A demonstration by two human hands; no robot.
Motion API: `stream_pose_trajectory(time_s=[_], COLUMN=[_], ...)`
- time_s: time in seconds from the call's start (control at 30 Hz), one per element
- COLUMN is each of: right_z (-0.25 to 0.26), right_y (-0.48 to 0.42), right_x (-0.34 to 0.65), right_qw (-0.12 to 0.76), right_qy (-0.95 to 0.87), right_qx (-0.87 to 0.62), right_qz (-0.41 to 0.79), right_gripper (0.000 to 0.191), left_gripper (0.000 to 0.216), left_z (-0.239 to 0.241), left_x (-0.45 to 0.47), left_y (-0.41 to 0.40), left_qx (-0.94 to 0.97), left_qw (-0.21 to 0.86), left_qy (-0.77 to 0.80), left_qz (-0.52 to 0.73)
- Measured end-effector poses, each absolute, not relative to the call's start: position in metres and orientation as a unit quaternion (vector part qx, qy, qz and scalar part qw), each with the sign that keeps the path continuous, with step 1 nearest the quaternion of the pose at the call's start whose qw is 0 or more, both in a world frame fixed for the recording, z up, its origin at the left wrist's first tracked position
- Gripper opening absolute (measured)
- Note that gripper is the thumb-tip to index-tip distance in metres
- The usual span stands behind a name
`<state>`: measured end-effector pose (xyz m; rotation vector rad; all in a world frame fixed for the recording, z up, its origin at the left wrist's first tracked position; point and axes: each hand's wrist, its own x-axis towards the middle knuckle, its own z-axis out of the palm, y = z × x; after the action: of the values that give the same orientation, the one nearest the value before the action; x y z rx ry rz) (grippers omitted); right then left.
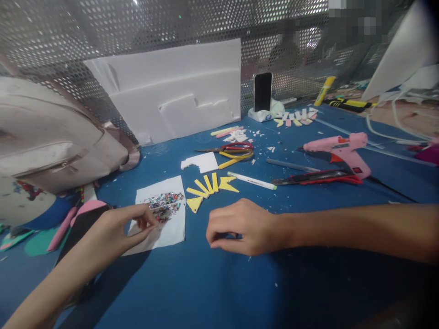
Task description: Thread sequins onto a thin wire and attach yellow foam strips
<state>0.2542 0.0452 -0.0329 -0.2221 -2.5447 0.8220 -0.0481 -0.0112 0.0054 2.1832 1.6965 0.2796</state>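
Tabletop [192, 283] of plain blue stretches on the near side of the right hand [250, 224], and a narrow band of it parts that hand from the right edge of a creased white paper sheet [176, 230]. Just beyond the right hand, room ends at a slim white marker with pale green ends [252, 180] and thin, flat yellow strips [208, 184] fanned out. The left hand [118, 224] hovers over the sheet's left edge, thumb and fingertips drawn nearly together; whether a piece is caught between them cannot be told. Multicoloured, shiny glitter flakes [166, 198] lie on the sheet, just beyond and right of that pinch. The right hand, apart from the flakes, is loosely curled, its palm hidden, so any hold cannot be told.
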Motion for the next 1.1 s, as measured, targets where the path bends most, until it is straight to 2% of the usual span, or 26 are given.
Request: stream_pose_trajectory(time_s=[1.1], right_z=[-0.033], right_y=[0.046], right_x=[0.254], right_qw=[0.224], right_qy=[-0.925], right_qx=[-0.079], right_qz=[0.296], right_gripper=[0.005], left_gripper=[0.023], left_z=[-0.008], left_x=[-0.050], left_y=[-0.004], left_qx=[0.759], left_qw=[0.210], left_qy=[0.610], left_qz=[0.086])
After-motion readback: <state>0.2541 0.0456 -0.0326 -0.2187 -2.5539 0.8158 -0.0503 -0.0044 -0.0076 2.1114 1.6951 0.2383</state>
